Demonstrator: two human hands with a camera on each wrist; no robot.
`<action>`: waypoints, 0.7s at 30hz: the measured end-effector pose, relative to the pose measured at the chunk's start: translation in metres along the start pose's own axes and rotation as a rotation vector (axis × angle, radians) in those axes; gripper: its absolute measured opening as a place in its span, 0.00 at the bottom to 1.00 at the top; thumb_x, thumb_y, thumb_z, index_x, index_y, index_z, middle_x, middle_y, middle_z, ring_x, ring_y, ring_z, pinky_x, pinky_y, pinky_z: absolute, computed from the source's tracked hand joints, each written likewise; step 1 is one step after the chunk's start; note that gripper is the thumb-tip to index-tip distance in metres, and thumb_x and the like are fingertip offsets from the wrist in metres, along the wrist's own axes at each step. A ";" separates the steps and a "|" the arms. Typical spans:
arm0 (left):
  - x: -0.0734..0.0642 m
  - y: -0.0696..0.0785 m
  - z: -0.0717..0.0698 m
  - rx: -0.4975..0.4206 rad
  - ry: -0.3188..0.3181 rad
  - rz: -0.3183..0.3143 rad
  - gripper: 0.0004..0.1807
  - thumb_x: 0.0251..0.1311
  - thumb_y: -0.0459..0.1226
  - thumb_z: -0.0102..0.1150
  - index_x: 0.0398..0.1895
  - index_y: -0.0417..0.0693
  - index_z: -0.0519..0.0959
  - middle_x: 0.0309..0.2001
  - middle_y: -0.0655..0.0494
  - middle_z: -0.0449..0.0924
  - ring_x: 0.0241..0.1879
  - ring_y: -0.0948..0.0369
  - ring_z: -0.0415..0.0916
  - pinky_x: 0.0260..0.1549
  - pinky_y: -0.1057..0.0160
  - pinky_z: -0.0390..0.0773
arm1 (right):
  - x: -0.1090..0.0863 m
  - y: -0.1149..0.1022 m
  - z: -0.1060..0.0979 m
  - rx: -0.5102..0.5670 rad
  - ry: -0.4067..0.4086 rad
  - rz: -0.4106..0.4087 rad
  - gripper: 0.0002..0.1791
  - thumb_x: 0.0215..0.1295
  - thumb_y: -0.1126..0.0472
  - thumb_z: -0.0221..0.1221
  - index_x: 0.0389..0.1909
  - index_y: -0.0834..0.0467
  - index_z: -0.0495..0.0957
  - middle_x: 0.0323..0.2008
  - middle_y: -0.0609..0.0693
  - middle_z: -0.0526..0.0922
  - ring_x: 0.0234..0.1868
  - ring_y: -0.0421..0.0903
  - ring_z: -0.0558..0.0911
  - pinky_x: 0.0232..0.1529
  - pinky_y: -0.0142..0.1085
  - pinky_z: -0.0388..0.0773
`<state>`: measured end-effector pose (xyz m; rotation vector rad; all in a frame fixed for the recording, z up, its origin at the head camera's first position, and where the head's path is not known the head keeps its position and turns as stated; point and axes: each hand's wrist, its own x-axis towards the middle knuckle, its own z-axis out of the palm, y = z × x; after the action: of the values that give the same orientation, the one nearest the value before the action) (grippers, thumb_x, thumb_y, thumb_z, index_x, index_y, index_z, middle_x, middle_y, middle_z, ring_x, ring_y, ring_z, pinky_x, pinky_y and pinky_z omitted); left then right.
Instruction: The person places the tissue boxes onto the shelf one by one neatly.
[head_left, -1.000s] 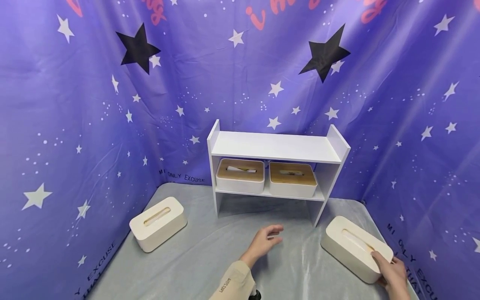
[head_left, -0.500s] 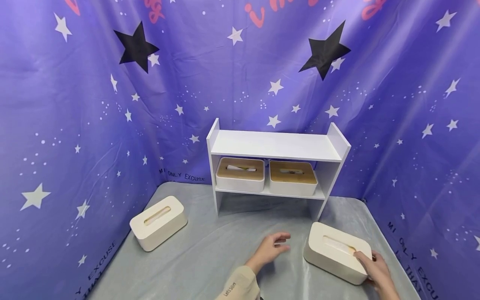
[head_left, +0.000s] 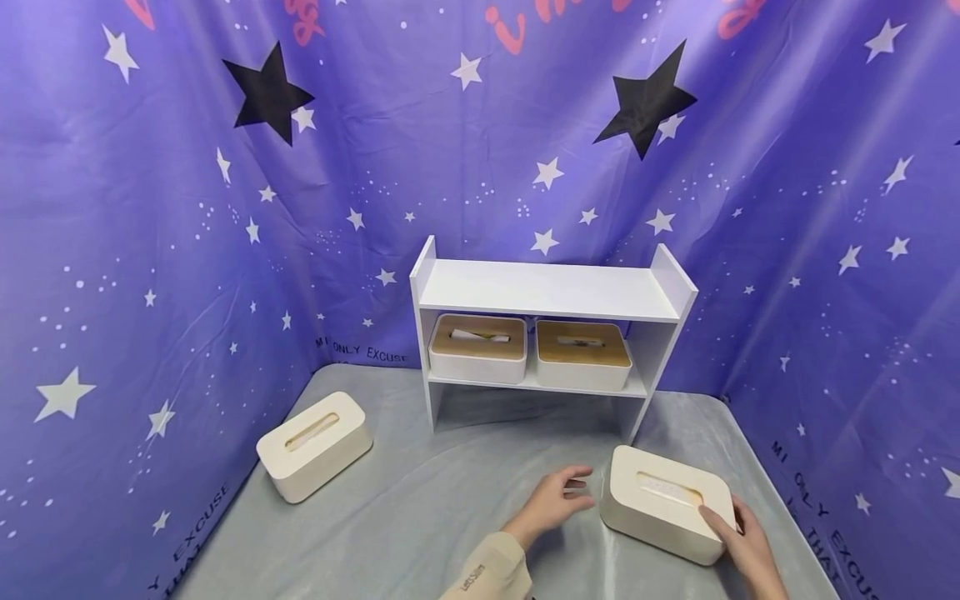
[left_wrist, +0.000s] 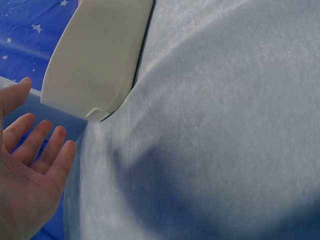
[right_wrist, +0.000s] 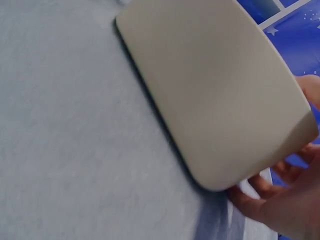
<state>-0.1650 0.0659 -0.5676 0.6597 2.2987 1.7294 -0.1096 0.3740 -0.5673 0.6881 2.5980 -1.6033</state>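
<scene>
A cream tissue box (head_left: 660,531) with a slot in its top sits at the right of the grey-covered table. My right hand (head_left: 746,546) grips its near right end, thumb on top by the slot and fingers around the end wall. In the right wrist view, fingertips of the right hand (right_wrist: 292,200) reach the lower corner of the box (right_wrist: 210,90). My left hand (head_left: 551,504) is just off the opposite end, fingers loosely extended and holding nothing. The left wrist view shows a gap between the left hand (left_wrist: 30,185) and the box (left_wrist: 95,55).
A white two-tier shelf (head_left: 547,287) stands at the back. Two white tissue boxes with wooden lids, one left (head_left: 480,369) and one right (head_left: 583,377), fill its lower tier. Another cream tissue box (head_left: 322,467) lies at the left. A purple star-printed curtain (head_left: 360,167) encloses the table.
The gripped tissue box has slid left across the table with my right hand and turned somewhat. My left hand has moved right, closer to its left end.
</scene>
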 end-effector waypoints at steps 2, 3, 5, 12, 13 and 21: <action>0.001 0.002 0.002 0.001 -0.004 -0.012 0.27 0.60 0.31 0.66 0.64 0.39 0.74 0.64 0.43 0.77 0.59 0.48 0.80 0.54 0.69 0.82 | -0.003 0.002 0.000 0.016 0.005 -0.024 0.51 0.71 0.44 0.56 0.79 0.64 0.38 0.75 0.73 0.50 0.72 0.63 0.57 0.52 0.18 0.69; 0.001 0.003 0.003 0.002 -0.006 -0.014 0.28 0.60 0.31 0.66 0.65 0.39 0.74 0.64 0.43 0.76 0.58 0.47 0.80 0.53 0.68 0.82 | -0.005 0.004 -0.001 0.014 0.009 -0.043 0.50 0.71 0.44 0.56 0.79 0.63 0.39 0.75 0.72 0.51 0.69 0.59 0.60 0.44 0.13 0.65; 0.002 0.006 0.005 0.012 -0.009 -0.011 0.29 0.59 0.31 0.67 0.65 0.38 0.73 0.65 0.42 0.75 0.58 0.47 0.80 0.53 0.67 0.83 | -0.009 0.008 -0.003 0.009 0.023 -0.089 0.49 0.70 0.45 0.58 0.79 0.62 0.42 0.75 0.70 0.54 0.61 0.41 0.67 0.38 0.10 0.59; 0.004 0.009 0.014 0.011 -0.023 -0.011 0.34 0.59 0.33 0.68 0.68 0.36 0.69 0.68 0.41 0.72 0.59 0.47 0.79 0.53 0.64 0.84 | -0.017 0.023 -0.011 0.025 0.036 -0.300 0.45 0.70 0.54 0.61 0.77 0.67 0.48 0.51 0.19 0.62 0.43 0.03 0.58 0.45 0.04 0.59; 0.005 0.009 0.015 0.006 -0.024 -0.014 0.34 0.59 0.33 0.68 0.68 0.35 0.68 0.68 0.42 0.71 0.59 0.47 0.79 0.53 0.64 0.83 | -0.017 0.024 -0.011 0.025 0.029 -0.308 0.45 0.69 0.54 0.61 0.77 0.67 0.48 0.49 0.15 0.59 0.43 0.02 0.58 0.45 0.04 0.59; 0.005 0.014 0.021 -0.014 -0.030 -0.025 0.36 0.57 0.31 0.69 0.69 0.34 0.66 0.69 0.42 0.70 0.62 0.42 0.75 0.55 0.62 0.83 | -0.019 0.026 -0.012 0.047 -0.048 -0.296 0.49 0.69 0.57 0.62 0.79 0.64 0.41 0.57 0.20 0.57 0.44 0.04 0.58 0.46 0.05 0.59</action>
<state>-0.1578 0.0894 -0.5601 0.6474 2.2634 1.7111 -0.0802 0.3874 -0.5791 0.2703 2.7378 -1.7328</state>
